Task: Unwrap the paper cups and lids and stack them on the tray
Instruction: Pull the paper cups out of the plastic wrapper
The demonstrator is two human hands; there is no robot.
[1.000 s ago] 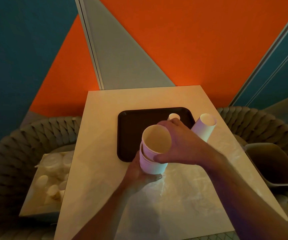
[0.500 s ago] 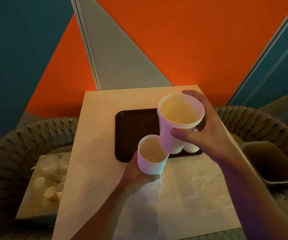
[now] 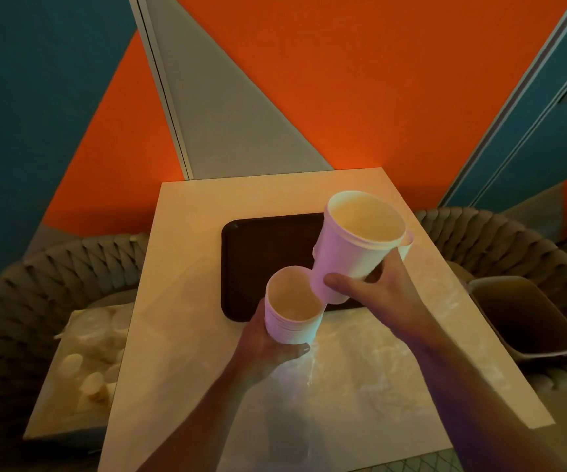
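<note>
A pale table [image 3: 190, 253] is seen from above, set against a wall of orange, grey and teal panels. A dark brown tray [image 3: 258, 253] lies on its far half. Clear plastic wrap [image 3: 370, 362] is spread flat over the near half of the table, reaching up to the tray's near edge.

Two woven chairs are counted. On the left chair [image 3: 81, 264] rests a box [image 3: 81, 369] of wrapped white items; their number cannot be told. On the right chair [image 3: 500, 240] sits one empty tan bin [image 3: 527, 321].

Two hands are in view. The left hand [image 3: 268, 352] is closed round the base of a short stack of nested cups [image 3: 292, 311], held upright above the near edge of the tray; several rims are visible in the stack, but an exact count cannot be made. The right hand [image 3: 381, 294] grips the lower part of a taller cup [image 3: 353, 247], thumb on the near side and fingers behind, tilted with its mouth toward the camera. Its base lies just beside the rim of the nested stack; whether the two touch cannot be told.

The view of the tray's right portion is blocked by the taller cup and the right hand. Only the rim of one further cup [image 3: 406, 245] is seen behind the taller cup. No other part of it is visible.
</note>
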